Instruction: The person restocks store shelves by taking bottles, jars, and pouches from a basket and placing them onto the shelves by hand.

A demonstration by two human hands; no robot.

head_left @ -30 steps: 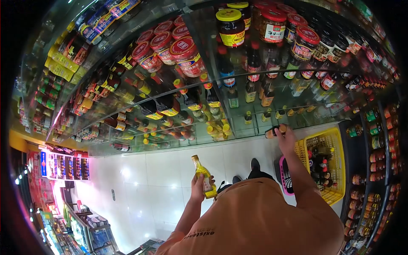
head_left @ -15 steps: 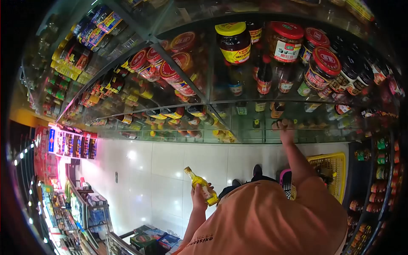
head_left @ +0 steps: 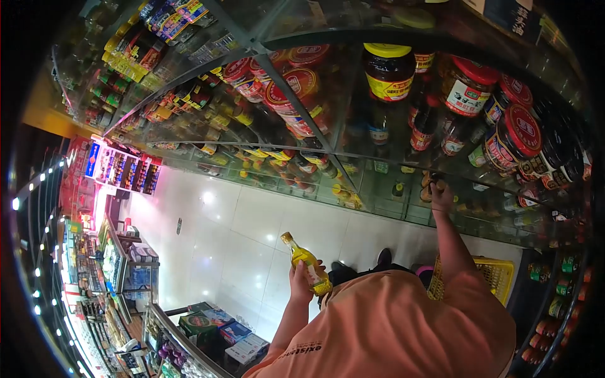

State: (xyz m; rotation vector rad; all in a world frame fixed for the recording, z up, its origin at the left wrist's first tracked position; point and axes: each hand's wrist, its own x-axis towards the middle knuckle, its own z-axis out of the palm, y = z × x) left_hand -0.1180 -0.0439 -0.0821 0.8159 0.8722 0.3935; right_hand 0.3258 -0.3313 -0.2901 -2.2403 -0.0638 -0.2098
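My left hand (head_left: 302,282) is wrapped around a glass bottle (head_left: 307,263) of yellow liquid with a pale label. The bottle is tilted, its cap up and to the left, in front of my body. My right arm stretches to the low glass shelf, where my right hand (head_left: 443,198) has its fingers curled around the dark top of a small bottle (head_left: 433,181). Much of that bottle is hidden by the hand and the glass. A small dark-capped bottle (head_left: 397,189) stands to the left of this hand.
Glass shelves above hold a yellow-lidded jar (head_left: 388,72), a red-lidded jar (head_left: 468,87) and many other jars and bottles. A yellow basket (head_left: 498,277) sits on the floor beside my right side. Boxes (head_left: 234,332) lie at lower left, by another display rack (head_left: 142,277).
The view has turned and shifted, so the shelves sit lower and further right. My right hand has moved slightly up at the low shelf, with a dark top now showing at its fingers.
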